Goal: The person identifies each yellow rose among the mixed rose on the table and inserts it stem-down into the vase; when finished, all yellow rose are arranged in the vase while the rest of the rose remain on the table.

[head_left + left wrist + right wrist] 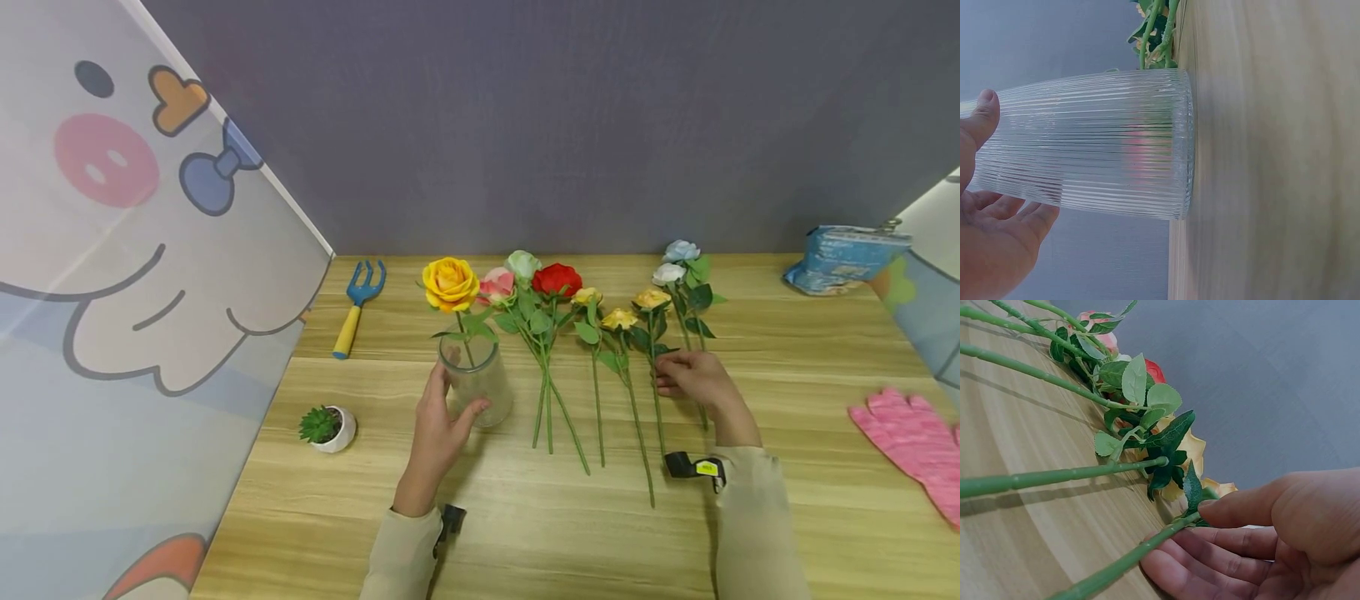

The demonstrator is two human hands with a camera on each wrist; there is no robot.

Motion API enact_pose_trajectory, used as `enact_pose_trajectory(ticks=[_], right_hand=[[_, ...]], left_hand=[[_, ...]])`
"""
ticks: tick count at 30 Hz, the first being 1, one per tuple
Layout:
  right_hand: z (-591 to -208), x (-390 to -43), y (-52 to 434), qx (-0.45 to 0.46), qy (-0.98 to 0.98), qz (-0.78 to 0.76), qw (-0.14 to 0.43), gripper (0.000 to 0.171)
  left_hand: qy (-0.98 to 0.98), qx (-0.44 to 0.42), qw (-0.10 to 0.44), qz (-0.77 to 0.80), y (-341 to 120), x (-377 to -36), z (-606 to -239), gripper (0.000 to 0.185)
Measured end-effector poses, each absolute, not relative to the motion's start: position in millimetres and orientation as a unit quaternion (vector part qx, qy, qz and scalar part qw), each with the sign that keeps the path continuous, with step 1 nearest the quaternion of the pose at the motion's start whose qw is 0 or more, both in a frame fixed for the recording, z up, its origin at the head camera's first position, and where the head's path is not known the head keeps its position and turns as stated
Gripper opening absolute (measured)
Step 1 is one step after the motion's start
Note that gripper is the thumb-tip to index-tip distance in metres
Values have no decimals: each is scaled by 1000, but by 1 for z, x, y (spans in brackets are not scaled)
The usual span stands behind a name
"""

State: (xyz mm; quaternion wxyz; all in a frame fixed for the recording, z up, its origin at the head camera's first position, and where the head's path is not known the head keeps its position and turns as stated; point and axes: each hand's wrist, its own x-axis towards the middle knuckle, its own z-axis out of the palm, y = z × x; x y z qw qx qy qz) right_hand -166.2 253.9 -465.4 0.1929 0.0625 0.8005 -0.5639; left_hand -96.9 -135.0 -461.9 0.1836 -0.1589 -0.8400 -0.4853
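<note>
My left hand (438, 425) grips a ribbed clear glass vase (483, 387) that stands on the wooden table (525, 517). A yellow rose (450, 283) stands in the vase. In the left wrist view the thumb (985, 112) lies on one side of the vase (1104, 144) and the fingers (1019, 215) on the other. My right hand (693, 377) pinches the green stem (1116, 567) of a small yellow-orange rose (651, 298) that lies flat on the table. Thumb (1254, 506) and fingers close on that stem just below its leaves.
More flowers lie in a row between my hands, among them a red rose (557, 279) and a pink one (497, 285). White and blue roses (678, 260) lie beyond my right hand. Around them are a blue garden fork (360, 304), a potted succulent (326, 427), a pink glove (907, 442) and a blue bag (843, 258).
</note>
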Motion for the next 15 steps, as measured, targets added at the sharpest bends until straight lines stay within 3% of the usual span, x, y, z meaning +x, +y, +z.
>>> enact_pose_trajectory(ticks=[15], right_hand=[[-466, -166, 249, 69, 793, -575, 189, 45]], left_hand=[[-836, -165, 192, -488, -135, -97, -463, 86]])
